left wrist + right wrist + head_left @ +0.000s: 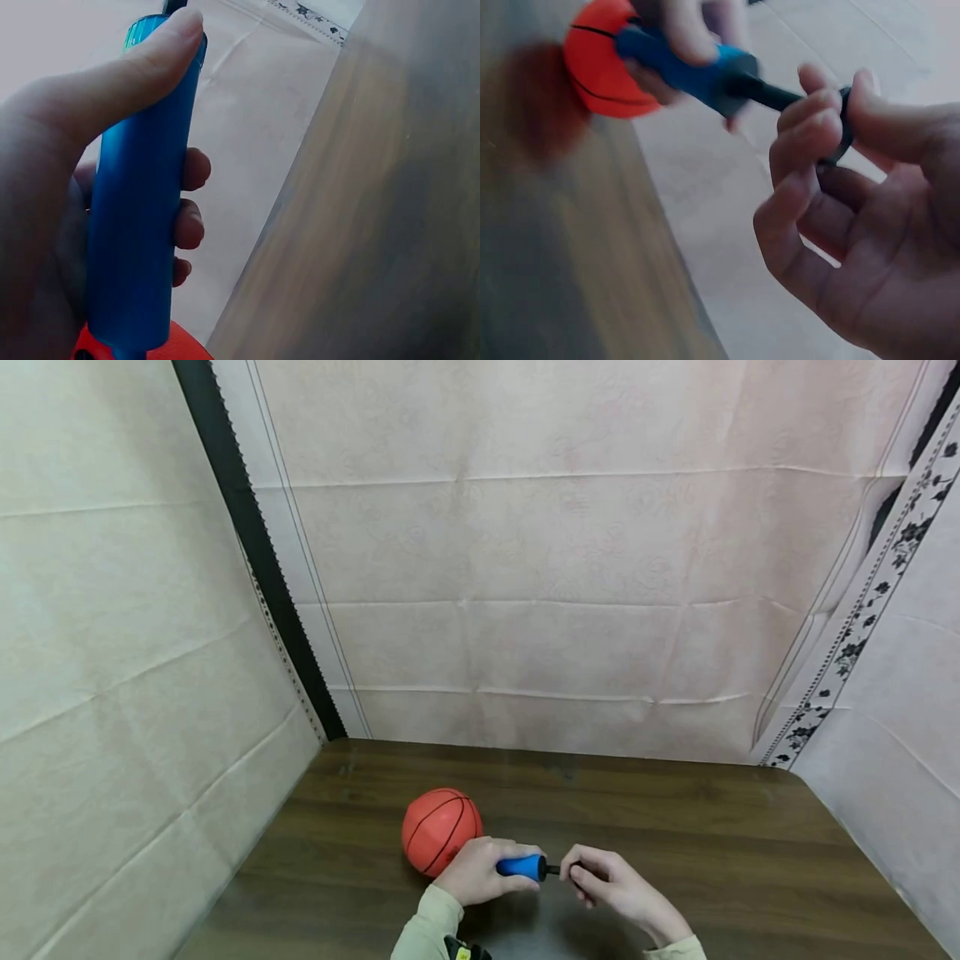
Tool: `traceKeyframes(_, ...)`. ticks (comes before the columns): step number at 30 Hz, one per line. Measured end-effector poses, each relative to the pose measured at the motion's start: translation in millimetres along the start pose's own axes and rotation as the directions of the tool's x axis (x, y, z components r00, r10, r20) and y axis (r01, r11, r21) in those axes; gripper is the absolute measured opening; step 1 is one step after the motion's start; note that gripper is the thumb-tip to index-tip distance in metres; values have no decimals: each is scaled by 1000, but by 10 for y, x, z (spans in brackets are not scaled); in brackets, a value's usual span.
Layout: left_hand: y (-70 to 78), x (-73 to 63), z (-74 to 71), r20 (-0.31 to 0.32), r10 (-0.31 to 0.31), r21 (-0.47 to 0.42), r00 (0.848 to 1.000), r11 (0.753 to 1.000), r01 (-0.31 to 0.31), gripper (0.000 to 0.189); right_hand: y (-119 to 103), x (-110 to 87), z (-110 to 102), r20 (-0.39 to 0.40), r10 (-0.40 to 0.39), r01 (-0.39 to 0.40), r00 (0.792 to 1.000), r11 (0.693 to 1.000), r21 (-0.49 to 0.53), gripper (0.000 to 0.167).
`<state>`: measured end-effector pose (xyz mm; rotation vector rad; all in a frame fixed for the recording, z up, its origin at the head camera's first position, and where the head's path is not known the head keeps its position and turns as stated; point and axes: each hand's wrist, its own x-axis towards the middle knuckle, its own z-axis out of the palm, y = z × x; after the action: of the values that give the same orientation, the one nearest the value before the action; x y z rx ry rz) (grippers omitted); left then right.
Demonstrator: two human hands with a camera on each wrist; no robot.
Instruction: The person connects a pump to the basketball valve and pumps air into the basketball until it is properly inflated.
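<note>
Cloth (570, 543), pale and creased, rises beyond the far edge of the wooden bench (712, 860) and along its left and right edges. The red ball (438, 831) rests on the bench, nearer the left edge than the right, with a strip of wood between it and the far edge. Just beside the ball, the left hand (476, 870) has its grip wrapped round a blue pump (521, 867), thumb along one side, fingers curled round the other. The right hand (611, 885) pinches the pump's black handle (847, 135) between thumb and fingers; a wide stretch of wood runs from there to the right edge. The pump lies along the left palm, narrow end toward the ball; whether they touch, I cannot tell. From its other end a black rod (774, 95) sticks out, joining the handle.
</note>
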<state>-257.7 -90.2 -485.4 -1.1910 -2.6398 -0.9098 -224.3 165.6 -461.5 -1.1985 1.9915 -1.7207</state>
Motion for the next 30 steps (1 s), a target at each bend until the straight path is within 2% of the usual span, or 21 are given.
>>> traceKeyframes(5,11,23,5,-5,47,-1,999,999,-47,39,62,100,135,-27,-12,10,1000,998,-69,18)
traceKeyframes(9,-1,4,-8,-28,82,16,996,997,-82,37,46,94,155,-35,38,-41,999,993,-109,18)
traceKeyframes(14,-7,-7,1,-35,146,59,989,988,-144,39,-12,4,68,35,117,-109,993,979,-173,20)
traceKeyframes(19,-6,1,16,-34,170,58,985,984,-168,42,-45,-57,-19,120,99,-78,988,983,-167,26)
traceKeyframes(25,-25,-1,-14,-47,150,66,988,987,-147,42,-165,-179,-153,137,27,1,990,981,-196,33)
traceKeyframes(30,-56,-20,-29,-46,120,33,992,992,-118,42,-261,-330,-284,91,0,19,996,978,-209,39)
